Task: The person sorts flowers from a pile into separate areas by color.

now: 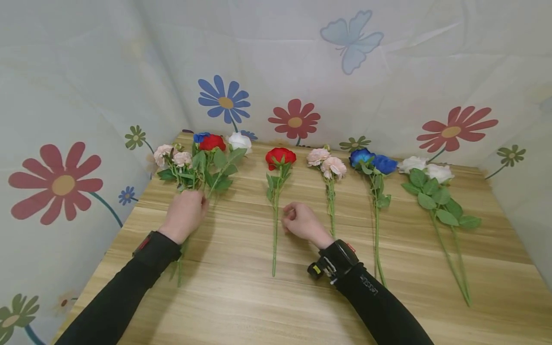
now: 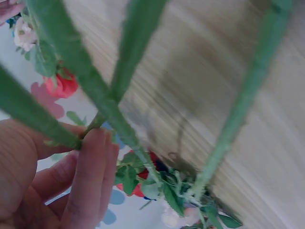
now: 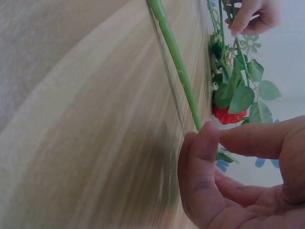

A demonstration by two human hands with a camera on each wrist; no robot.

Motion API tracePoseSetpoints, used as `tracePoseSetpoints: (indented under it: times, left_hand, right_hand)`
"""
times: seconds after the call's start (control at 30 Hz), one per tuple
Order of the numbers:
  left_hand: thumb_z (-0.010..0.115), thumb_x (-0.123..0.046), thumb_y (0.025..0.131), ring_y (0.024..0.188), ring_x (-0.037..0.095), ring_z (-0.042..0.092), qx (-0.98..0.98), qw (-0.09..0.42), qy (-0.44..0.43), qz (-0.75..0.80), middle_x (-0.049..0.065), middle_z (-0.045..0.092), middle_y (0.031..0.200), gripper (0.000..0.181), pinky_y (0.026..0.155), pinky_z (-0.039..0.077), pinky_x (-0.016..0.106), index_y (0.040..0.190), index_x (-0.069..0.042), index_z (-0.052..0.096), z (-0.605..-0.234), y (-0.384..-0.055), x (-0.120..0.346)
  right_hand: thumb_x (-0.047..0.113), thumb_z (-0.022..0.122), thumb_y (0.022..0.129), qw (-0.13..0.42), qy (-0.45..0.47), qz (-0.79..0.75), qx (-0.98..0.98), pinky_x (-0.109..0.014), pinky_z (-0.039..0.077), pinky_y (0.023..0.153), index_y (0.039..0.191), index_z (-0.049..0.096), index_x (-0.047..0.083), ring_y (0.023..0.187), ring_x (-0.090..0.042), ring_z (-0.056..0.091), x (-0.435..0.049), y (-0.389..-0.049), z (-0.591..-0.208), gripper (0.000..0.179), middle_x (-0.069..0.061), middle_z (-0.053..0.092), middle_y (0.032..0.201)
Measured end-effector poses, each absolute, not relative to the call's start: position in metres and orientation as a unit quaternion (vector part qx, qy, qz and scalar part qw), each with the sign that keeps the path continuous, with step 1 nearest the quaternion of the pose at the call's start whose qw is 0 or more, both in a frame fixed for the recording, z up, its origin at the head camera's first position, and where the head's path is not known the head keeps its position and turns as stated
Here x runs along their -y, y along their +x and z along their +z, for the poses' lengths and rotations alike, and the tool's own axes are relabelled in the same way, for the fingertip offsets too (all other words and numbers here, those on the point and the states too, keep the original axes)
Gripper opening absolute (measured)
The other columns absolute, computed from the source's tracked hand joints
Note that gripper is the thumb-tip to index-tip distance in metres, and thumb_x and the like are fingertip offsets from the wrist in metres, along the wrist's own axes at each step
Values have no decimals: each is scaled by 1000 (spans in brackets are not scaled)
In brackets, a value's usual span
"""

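My left hand [image 1: 187, 213] pinches a green flower stem [image 2: 95, 121] between thumb and fingers, at the left of the table. Several more stems cross close by in the left wrist view. Above this hand are pale pink flowers [image 1: 163, 155], a blue flower [image 1: 201, 137], a red flower [image 1: 212, 142] and a white rose [image 1: 239, 142] with green leaves. My right hand [image 1: 304, 223] hovers low, fingers loosely curled, just right of the stem [image 1: 275, 235] of a single red rose [image 1: 280, 157]. Its fingertips overlap that stem in the right wrist view.
Right of the red rose lie pink flowers [image 1: 333, 167], blue roses [image 1: 384, 164] and white roses [image 1: 439, 172], their stems toward me. The wooden table [image 1: 241, 306] meets a white cloth backdrop [image 1: 276, 57] printed with flowers and a butterfly.
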State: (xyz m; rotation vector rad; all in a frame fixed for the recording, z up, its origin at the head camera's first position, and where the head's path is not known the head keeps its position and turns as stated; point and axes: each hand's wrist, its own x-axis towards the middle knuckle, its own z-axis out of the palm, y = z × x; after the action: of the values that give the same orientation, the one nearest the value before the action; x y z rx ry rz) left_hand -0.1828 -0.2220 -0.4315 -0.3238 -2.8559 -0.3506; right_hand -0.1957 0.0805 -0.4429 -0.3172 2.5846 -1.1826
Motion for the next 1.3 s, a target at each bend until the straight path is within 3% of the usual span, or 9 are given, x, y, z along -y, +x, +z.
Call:
tracePoseSetpoints:
  times: [0.17,0.4,0.53,0.67,0.83,1.03,1.2,1.3]
  left_hand:
    - [64,-8,86,57,32,57,979,128,-101,-119,13,59,62,19,54,47,47,67,-4,62,-436,-186,228]
    - [62,-9,90,52,24,52,981,98,-95,-139,9,55,60,20,51,42,40,71,-5,64,-440,-186,233]
    - [59,-8,91,66,30,61,979,84,-96,-157,16,66,77,14,59,49,45,88,0,71,-438,-184,232]
    - [55,-6,91,76,31,63,977,41,-84,-194,20,68,97,21,60,50,43,104,1,70,-434,-181,233]
    - [52,-5,92,65,25,54,964,-1,-80,-252,21,66,108,25,52,38,34,111,1,67,-431,-179,237]
    - [55,-7,94,90,31,60,944,-26,-78,-320,21,62,116,26,67,47,40,116,0,65,-434,-177,241]
    - [55,-11,96,68,28,60,921,-44,-53,-383,18,62,112,27,52,44,34,121,-2,62,-435,-176,239]
    - [55,-12,96,63,29,60,910,-42,-45,-410,17,62,109,28,48,42,31,121,-2,61,-432,-175,235]
  right_hand:
    - [6,63,86,146,-112,-415,-891,-26,43,56,114,59,-4,59,-15,60,-80,-195,-444,31,-7,63,74]
    - [6,63,85,145,-119,-420,-888,-26,43,55,115,58,-5,59,-15,60,-81,-195,-446,32,-7,63,73]
    - [6,63,85,147,-114,-422,-887,-25,42,54,115,59,-4,59,-15,59,-82,-195,-448,32,-7,62,75]
    - [6,63,84,145,-116,-419,-889,-24,42,52,114,59,-3,59,-14,56,-83,-195,-448,31,-7,62,75]
    - [5,63,84,143,-123,-419,-888,-24,42,50,113,60,-3,57,-14,55,-85,-193,-445,31,-7,62,76]
    - [5,60,84,138,-131,-426,-884,-25,45,51,112,60,-3,61,-14,59,-87,-192,-443,29,-8,64,79]
    - [3,59,84,131,-136,-436,-880,-26,46,53,111,61,-2,64,-17,62,-89,-191,-443,28,-9,64,81]
    - [3,59,84,130,-136,-445,-876,-26,47,54,112,61,-3,66,-20,63,-90,-191,-442,29,-10,64,84]
